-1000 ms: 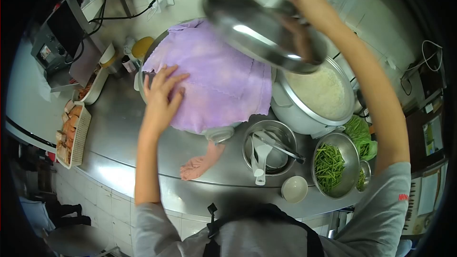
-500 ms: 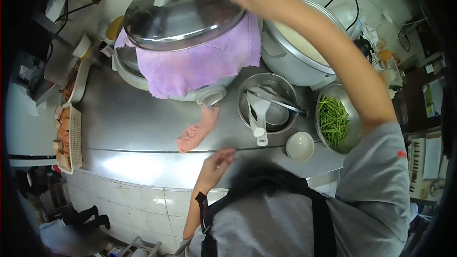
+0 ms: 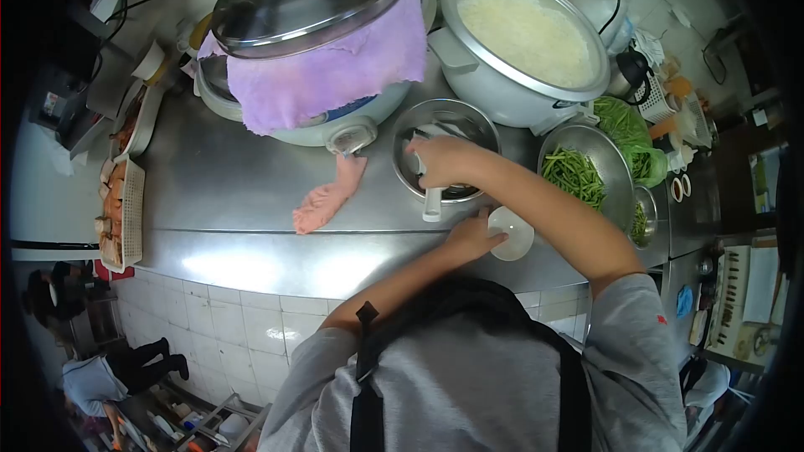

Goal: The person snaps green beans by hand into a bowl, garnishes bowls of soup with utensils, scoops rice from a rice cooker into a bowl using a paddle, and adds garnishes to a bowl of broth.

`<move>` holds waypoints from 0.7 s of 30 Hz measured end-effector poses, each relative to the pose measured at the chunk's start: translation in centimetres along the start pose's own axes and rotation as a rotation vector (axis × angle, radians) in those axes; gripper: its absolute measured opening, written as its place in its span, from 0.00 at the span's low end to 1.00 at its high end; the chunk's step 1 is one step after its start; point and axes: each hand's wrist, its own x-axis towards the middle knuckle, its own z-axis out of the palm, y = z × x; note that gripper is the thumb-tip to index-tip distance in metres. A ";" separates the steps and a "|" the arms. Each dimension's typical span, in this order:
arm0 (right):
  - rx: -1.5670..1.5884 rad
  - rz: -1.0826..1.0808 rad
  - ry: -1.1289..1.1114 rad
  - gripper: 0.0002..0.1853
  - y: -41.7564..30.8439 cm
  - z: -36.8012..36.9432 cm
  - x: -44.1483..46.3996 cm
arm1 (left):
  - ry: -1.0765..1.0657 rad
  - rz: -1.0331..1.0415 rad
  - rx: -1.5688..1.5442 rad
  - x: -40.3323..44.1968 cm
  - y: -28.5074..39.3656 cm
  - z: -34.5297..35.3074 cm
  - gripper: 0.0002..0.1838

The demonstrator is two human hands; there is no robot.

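Observation:
My left hand [image 3: 473, 237] grips the rim of a small white bowl [image 3: 512, 236] near the counter's front edge, thumb over the rim. My right hand [image 3: 444, 159] reaches into a steel basin [image 3: 490, 130] of utensils, its fingers curled down around something they hide. A white rice paddle's handle [image 3: 432, 206] juts over the basin's front rim, just below those fingers. Behind, an uncovered rice cooker [image 3: 469, 75] holds white rice [image 3: 528, 38]. To the right, a steel bowl [image 3: 618, 188] contains cut green beans [image 3: 574, 177].
A second large cooker [image 3: 389, 109] has a purple towel [image 3: 327, 79] and a metal lid [image 3: 310, 0] on it. A pink cloth [image 3: 327, 198] hangs from its front onto the steel counter [image 3: 226, 192]. Food fills a basket [image 3: 130, 218] at left. Another person [image 3: 105, 381] is at lower left.
My right hand has come down from the lid to the utensil basin. My left hand has moved right and taken hold of the white bowl. The view has shifted slightly.

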 end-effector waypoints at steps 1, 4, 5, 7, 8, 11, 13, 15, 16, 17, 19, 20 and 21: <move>0.043 0.010 0.039 0.29 0.2 -1.2 -0.7 | 0.016 0.015 0.015 0.3 0.2 0.3 0.31; 0.033 -0.136 0.227 0.28 2.5 -3.3 -3.4 | -0.090 -0.073 -0.080 1.2 1.0 0.0 0.26; -0.064 -0.295 0.340 0.29 3.9 -3.5 -4.2 | -0.083 -0.076 -0.116 1.1 1.4 -0.2 0.25; -0.069 -0.313 0.412 0.32 3.9 -5.4 -7.6 | -0.070 -0.082 -0.187 -0.1 2.7 -0.9 0.24; -0.072 -0.322 0.450 0.33 3.9 -5.9 -9.1 | -0.066 -0.084 -0.213 -0.7 3.3 -1.1 0.24; -0.114 -0.195 0.279 0.37 6.1 -3.7 -10.8 | 0.076 0.208 -0.060 -1.0 1.7 0.9 0.27; -0.144 -0.203 0.316 0.37 8.1 -2.0 -11.8 | -0.161 -0.114 -0.518 -2.6 6.6 -2.3 0.29; -0.119 -0.196 0.425 0.35 9.8 -3.4 -12.5 | -0.226 0.031 -0.515 -2.3 5.9 -2.0 0.32; -0.075 -0.189 0.510 0.34 10.0 -5.4 -13.5 | -0.298 0.005 -0.617 -2.6 7.4 -3.6 0.31; -0.027 -0.180 0.593 0.32 10.3 -7.1 -14.4 | -0.278 -0.022 -0.717 -2.9 9.0 -5.0 0.31; 0.084 0.046 0.665 0.28 11.4 -12.0 -15.5 | -0.237 -0.078 -0.916 -3.4 12.1 -7.5 0.29; -0.022 0.233 0.632 0.24 12.5 -14.2 -15.5 | -0.202 -0.163 -1.008 -3.2 13.4 -9.0 0.29; -0.028 0.247 0.717 0.23 15.7 -15.4 -14.4 | -0.162 -0.250 -1.101 -2.5 14.6 -10.7 0.29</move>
